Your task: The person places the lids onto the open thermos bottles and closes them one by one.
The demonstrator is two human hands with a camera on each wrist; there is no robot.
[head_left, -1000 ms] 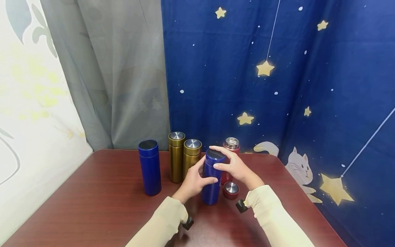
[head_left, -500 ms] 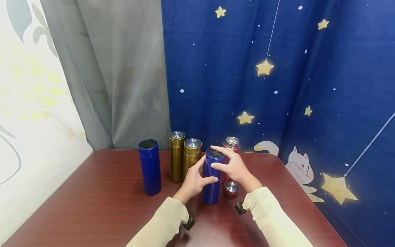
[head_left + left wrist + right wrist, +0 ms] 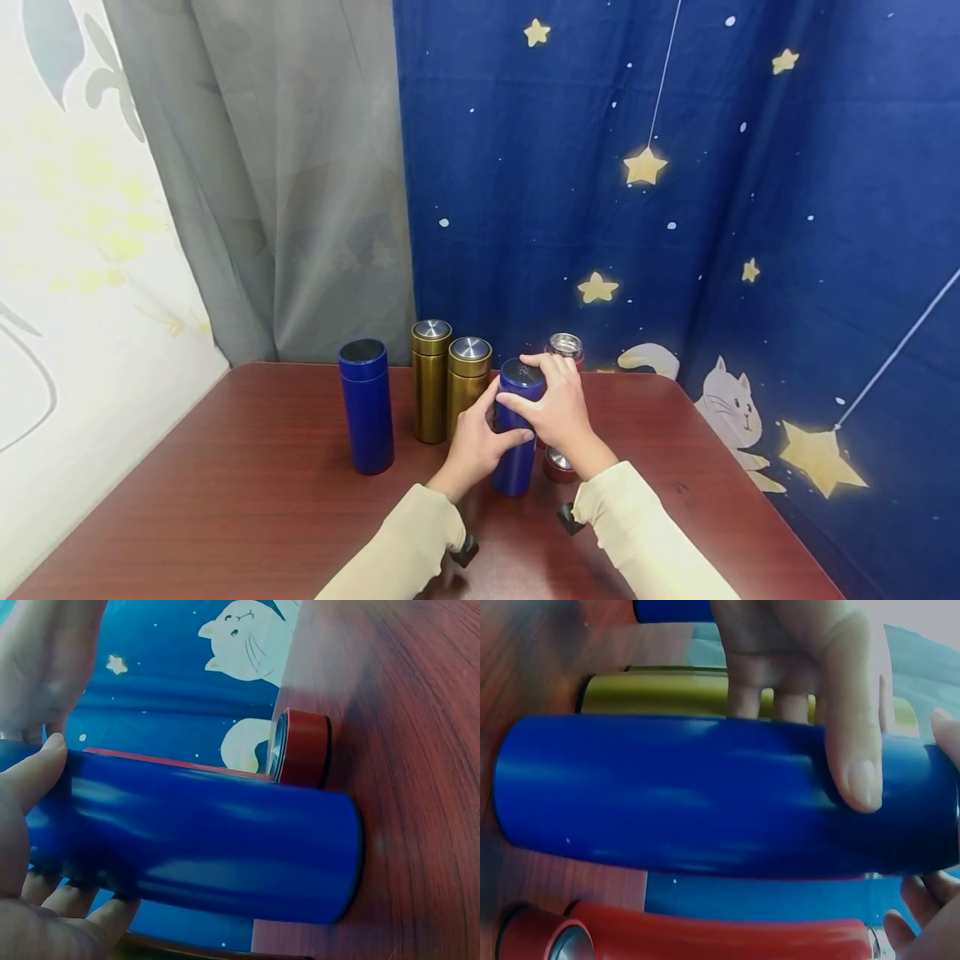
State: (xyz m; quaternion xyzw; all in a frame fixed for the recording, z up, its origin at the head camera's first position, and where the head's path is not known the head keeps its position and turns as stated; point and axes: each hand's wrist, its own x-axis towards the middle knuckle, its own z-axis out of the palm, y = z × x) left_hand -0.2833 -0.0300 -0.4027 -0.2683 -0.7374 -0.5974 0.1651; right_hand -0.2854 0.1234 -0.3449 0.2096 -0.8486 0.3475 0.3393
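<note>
A blue thermos (image 3: 513,475) with a dark-topped lid (image 3: 525,372) stands upright on the table. My left hand (image 3: 474,446) grips its body, thumb across the near side, as the left wrist view shows from close by. Up at the lid, my right hand (image 3: 561,408) holds on with thumb and fingers on opposite sides. Small light marks show on the lid's top. Right behind is an uncapped red thermos (image 3: 565,344) with a steel mouth, mostly hidden by my right hand. Its red cap (image 3: 306,746) sits on the table beside the blue thermos, steel top up.
Two gold thermoses (image 3: 431,396) with steel-topped lids stand behind my left hand. Farther left is a second blue thermos (image 3: 367,421), closed. The reddish wooden table (image 3: 225,500) ends at a blue star-printed curtain (image 3: 525,208) and a grey one (image 3: 322,208).
My right hand has turned around the lid, its wrist and forearm swinging left over part of the red cap. Light marks have appeared on the lid's top. The left hand keeps its grip.
</note>
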